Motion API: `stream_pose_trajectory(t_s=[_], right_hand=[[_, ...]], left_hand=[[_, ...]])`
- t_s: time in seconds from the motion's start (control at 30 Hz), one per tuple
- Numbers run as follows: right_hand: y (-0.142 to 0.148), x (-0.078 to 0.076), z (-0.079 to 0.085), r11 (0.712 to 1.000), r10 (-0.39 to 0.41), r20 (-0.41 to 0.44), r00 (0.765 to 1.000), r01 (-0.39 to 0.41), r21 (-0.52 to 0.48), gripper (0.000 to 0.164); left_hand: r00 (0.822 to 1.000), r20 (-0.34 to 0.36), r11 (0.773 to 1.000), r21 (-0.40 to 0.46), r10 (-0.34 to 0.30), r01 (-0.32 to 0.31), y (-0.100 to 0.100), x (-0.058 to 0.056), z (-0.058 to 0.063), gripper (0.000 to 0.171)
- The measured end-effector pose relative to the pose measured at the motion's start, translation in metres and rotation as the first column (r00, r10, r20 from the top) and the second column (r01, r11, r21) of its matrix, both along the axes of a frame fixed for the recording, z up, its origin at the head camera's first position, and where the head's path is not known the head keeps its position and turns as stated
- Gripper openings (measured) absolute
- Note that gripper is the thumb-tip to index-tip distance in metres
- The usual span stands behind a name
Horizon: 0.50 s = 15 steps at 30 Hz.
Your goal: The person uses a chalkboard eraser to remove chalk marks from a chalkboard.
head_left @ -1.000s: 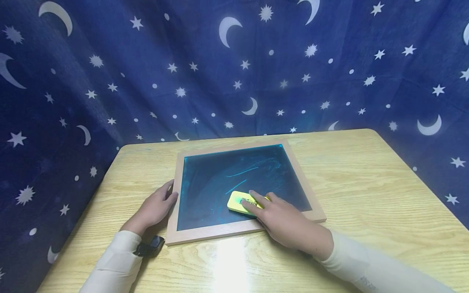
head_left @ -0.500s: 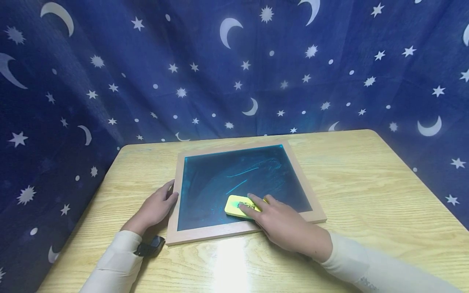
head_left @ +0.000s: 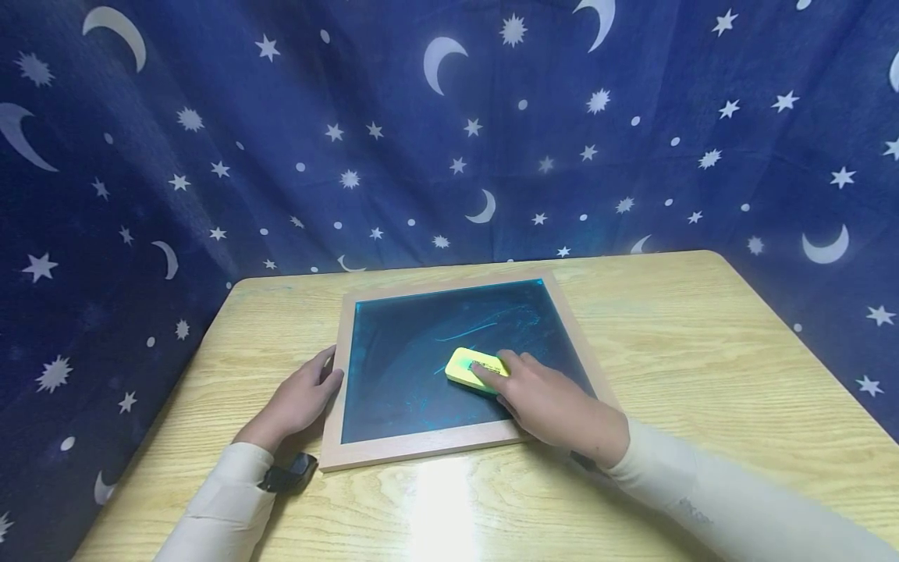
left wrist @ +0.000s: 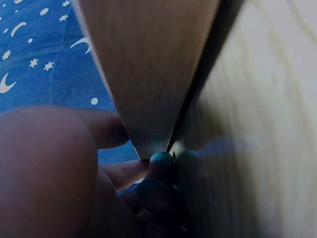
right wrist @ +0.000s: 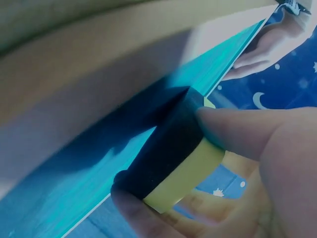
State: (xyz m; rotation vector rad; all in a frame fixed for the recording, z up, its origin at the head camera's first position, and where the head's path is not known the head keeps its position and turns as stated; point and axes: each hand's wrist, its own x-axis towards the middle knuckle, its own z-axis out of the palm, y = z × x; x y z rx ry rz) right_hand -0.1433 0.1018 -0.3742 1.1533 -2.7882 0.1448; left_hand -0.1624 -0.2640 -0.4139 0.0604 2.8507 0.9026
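A small chalkboard (head_left: 400,367) with a light wooden frame lies on the table, bearing thin blue chalk strokes (head_left: 467,332) and faint smears. My right hand (head_left: 551,402) holds a yellow eraser (head_left: 460,365), its dark felt side (right wrist: 171,144) down at the board's surface. In the right wrist view the thumb presses one side of the eraser while fingers curl round the other. My left hand (head_left: 298,398) grips the frame's left side (left wrist: 148,64), with thumb and fingertips close about the edge in the left wrist view.
The pale wooden table (head_left: 702,336) extends on all sides of the board. Behind and at both sides hangs a blue curtain (head_left: 393,117) with white moons and stars. A black band (head_left: 289,473) is on the left wrist.
The eraser dips slightly down and left, then moves up and right with the right hand, now covering part of the lower chalk stroke. The left hand stays on the frame.
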Motion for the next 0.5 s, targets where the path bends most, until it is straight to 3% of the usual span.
stream_pose_trajectory(t_s=[0.17,0.5], right_hand=[[0.002,-0.009,0.001,0.999,-0.034,-0.034,0.999,0.034,-0.003,0.052],[0.008,-0.022,-0.003,0.992,-0.125,-0.021,0.992,0.125,-0.022,0.053]], left_hand=[[1.0,0.001,1.0,0.002,-0.002,0.002,0.0,0.0,0.0,0.059],[1.0,0.004,1.0,0.009,-0.006,0.006,0.0,0.0,-0.001,0.059]])
